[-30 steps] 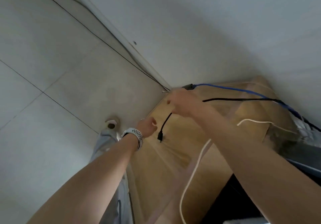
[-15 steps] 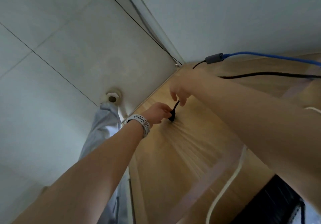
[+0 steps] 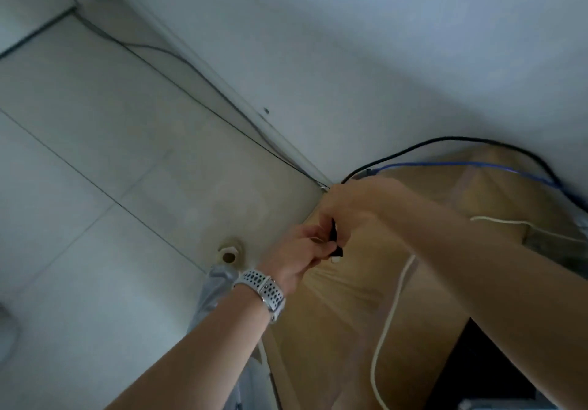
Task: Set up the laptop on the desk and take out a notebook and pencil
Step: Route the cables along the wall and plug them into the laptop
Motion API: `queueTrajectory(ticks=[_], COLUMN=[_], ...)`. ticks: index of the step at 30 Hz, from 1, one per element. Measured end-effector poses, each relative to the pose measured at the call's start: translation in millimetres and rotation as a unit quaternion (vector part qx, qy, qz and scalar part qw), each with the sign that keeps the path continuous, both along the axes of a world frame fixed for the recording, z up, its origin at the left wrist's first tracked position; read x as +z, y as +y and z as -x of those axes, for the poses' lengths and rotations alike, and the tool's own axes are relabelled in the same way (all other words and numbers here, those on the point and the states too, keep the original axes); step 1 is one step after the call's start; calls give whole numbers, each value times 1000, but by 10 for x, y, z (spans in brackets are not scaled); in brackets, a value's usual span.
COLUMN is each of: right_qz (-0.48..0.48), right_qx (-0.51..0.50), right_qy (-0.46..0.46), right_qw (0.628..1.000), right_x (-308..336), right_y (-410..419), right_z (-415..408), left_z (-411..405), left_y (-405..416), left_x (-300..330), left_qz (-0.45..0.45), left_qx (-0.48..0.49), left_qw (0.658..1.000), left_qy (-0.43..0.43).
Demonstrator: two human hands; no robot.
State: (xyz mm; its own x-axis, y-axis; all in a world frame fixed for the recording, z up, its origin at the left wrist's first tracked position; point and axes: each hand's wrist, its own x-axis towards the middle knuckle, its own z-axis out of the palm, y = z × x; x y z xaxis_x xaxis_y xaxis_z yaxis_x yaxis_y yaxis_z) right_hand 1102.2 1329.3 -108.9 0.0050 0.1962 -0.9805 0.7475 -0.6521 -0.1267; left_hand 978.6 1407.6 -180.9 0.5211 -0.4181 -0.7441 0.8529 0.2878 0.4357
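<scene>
Laptop, notebook and pencil cannot be identified in this view; a dark shape (image 3: 496, 374) at the lower right edge may be part of the laptop or a bag, but that cannot be told. What the head camera shows is the far left corner of the desk (image 3: 343, 330), where the wooden top meets the wall (image 3: 381, 59) and the tiled floor (image 3: 95, 186) lies below.

Both hands work at this corner. The left hand (image 3: 299, 256), with a white perforated watch band (image 3: 262, 288) on the wrist, has its fingers curled around the black plug (image 3: 335, 244) at the free end of the black cable (image 3: 445, 142). The right hand (image 3: 350, 209) sits just above it, fingers bent down and pinching the same cable close to the plug. The two hands touch or nearly touch. This two-point hold is judged to steady the plug end while the cable is fed or joined; a small white piece shows just under the plug, and whether it is a connector cannot be told.

The black cable arcs back along the wall edge, above a blue cable (image 3: 461, 166). A white cable (image 3: 394, 307) trails across the desk toward the near edge, passing under the right forearm. A grey trouser leg (image 3: 216, 285) stands beside the desk, next to a round floor fitting (image 3: 228, 252).

The step in hand appears to be cable routing for the laptop power. Notebook and pencil are judged not yet taken out.
</scene>
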Motion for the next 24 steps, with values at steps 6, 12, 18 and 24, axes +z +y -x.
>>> queueTrajectory(ticks=[6,12,18,24], right_qz=[-124,-260,-358,-395], right_qx=[-181,-399,-542,-551], right_qy=[-146,-187,-229,-214], right_qw=[965,859,725,703], right_x=[911,1643,2039,2440], right_y=[-146,-421,-621,-752], right_z=[286,1032,1814,2246], left_z=[152,602,1093,1541], left_y=[80,37,-139,-192], left_x=[922,1661,2154,2605], left_qz=[-5,26,15,-72], left_qx=[104,148,167,117], left_qw=[993,984,977,962], left_qy=[-57,-94,-132,-238])
